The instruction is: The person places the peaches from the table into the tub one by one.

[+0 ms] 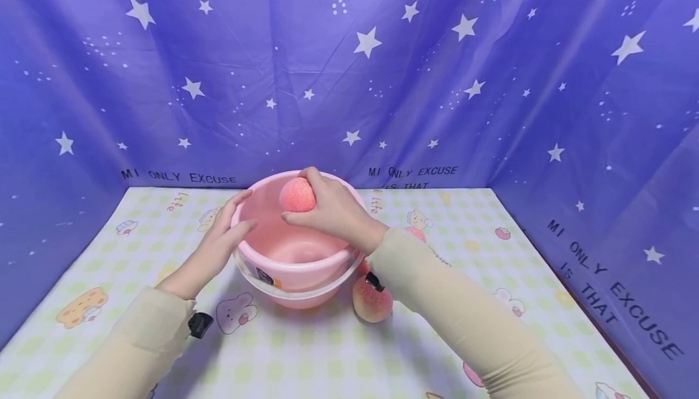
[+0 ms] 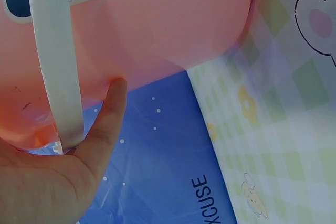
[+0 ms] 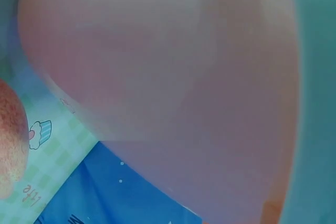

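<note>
A pink bucket (image 1: 297,278) with a white handle (image 1: 306,295) lowered across its front stands at the back of the table. My left hand (image 1: 215,247) holds its left rim, thumb over the edge; in the left wrist view one finger (image 2: 107,114) lies along the outer wall beside the handle. Over the bucket's mouth, my right hand (image 1: 333,208) grips a reddish-pink peach (image 1: 298,194) between thumb and fingers. In the right wrist view the bucket's wall (image 3: 157,77) fills most of the picture, and the right hand is hidden.
A peach (image 1: 372,301) with a pale yellow lower side rests right of the bucket. Parts of other reddish round things, one of them (image 1: 417,233) farther back, show around the right sleeve. A purple star-printed curtain (image 1: 306,53) encloses the checked tablecloth (image 1: 306,356).
</note>
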`<state>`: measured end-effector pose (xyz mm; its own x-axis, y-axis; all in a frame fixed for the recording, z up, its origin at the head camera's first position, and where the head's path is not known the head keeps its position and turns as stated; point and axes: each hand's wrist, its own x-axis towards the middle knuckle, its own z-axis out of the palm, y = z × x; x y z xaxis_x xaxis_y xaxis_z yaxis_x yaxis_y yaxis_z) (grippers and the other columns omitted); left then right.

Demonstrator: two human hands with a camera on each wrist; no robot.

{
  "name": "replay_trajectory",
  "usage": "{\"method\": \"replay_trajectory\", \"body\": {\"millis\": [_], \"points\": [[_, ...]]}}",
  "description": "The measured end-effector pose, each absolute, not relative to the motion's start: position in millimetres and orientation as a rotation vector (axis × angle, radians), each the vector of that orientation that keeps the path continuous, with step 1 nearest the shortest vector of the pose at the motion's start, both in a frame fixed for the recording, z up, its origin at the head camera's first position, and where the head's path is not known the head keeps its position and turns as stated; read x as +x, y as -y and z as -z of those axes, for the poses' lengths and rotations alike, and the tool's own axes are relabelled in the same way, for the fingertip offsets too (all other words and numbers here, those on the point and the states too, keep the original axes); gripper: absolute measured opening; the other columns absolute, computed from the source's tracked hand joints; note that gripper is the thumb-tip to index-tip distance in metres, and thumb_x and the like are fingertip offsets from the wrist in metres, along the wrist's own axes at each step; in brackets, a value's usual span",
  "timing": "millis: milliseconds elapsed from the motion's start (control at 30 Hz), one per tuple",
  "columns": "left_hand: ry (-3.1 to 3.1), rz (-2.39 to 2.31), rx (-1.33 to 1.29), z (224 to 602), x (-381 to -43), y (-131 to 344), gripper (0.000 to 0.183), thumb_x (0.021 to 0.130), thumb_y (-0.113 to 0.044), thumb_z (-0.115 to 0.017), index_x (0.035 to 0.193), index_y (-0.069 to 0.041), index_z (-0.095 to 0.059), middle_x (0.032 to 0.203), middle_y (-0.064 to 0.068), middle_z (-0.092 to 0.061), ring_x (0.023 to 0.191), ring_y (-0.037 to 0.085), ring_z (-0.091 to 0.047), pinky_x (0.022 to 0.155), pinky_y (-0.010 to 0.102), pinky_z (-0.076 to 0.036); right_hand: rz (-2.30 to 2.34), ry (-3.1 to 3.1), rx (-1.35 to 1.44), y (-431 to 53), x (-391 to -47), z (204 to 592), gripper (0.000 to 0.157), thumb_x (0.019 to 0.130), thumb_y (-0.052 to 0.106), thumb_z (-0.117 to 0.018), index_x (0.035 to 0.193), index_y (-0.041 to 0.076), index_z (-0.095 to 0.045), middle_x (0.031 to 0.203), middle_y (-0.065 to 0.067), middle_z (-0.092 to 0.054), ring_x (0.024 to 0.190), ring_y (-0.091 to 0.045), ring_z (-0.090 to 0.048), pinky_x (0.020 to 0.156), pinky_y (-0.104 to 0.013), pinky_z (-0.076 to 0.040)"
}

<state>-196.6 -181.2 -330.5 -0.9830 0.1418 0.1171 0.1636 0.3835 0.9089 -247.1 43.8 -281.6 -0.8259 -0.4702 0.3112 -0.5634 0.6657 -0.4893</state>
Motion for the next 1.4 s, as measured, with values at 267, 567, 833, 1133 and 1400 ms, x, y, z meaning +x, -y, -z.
{"method": "replay_trajectory", "body": {"millis": [267,567,833,1133,1400], "points": [[2.599,1.696,-0.294,330.5,-196.5,181.6,0.068,0.099,-0.028,-0.046,0.159,-0.019,-0.017,0.167,0.015,-0.005,0.153,0.040,-0.002,0.115,0.074,-0.007,-0.870,2.760,0.847,-43.9,-245.9,283.4,0.064,0.077,0.045,-0.078,0.125,0.015,-0.049,0.105,-0.003,-0.069,0.098,-0.016,-0.065,0.088,-0.030,-0.054],[2.598,1.702,-0.277,329.9,-196.4,181.8,0.069,0.098,-0.028,-0.046,0.159,-0.020,-0.016,0.166,0.015,-0.006,0.152,0.041,-0.003,0.114,0.075,-0.008,-0.841,2.759,0.862,-42.7,-245.8,282.6,0.064,0.077,0.046,-0.078,0.126,0.015,-0.048,0.106,-0.003,-0.069,0.098,-0.016,-0.065,0.089,-0.030,-0.054],[2.597,1.695,-0.278,330.1,-196.5,181.6,0.068,0.098,-0.028,-0.046,0.159,-0.019,-0.017,0.166,0.015,-0.007,0.152,0.040,-0.003,0.114,0.074,-0.007,-0.855,2.760,0.857,-43.7,-245.1,282.2,0.065,0.078,0.044,-0.078,0.126,0.015,-0.048,0.107,-0.004,-0.069,0.100,-0.017,-0.065,0.090,-0.031,-0.054],[2.609,1.689,-0.289,332.3,-195.8,181.5,0.069,0.099,-0.030,-0.046,0.159,-0.019,-0.015,0.166,0.016,-0.006,0.152,0.042,-0.003,0.113,0.076,-0.007,-0.796,2.785,0.885,-43.7,-245.0,283.5,0.068,0.078,0.042,-0.079,0.130,0.013,-0.047,0.114,-0.006,-0.068,0.109,-0.019,-0.064,0.098,-0.033,-0.052],[2.610,1.688,-0.291,331.9,-195.5,180.9,0.070,0.099,-0.031,-0.046,0.160,-0.020,-0.014,0.166,0.016,-0.005,0.152,0.042,-0.003,0.113,0.076,-0.008,-0.730,2.798,0.911,-42.6,-244.3,282.1,0.065,0.079,0.043,-0.079,0.127,0.014,-0.047,0.112,-0.004,-0.068,0.108,-0.019,-0.065,0.099,-0.032,-0.051]]}}
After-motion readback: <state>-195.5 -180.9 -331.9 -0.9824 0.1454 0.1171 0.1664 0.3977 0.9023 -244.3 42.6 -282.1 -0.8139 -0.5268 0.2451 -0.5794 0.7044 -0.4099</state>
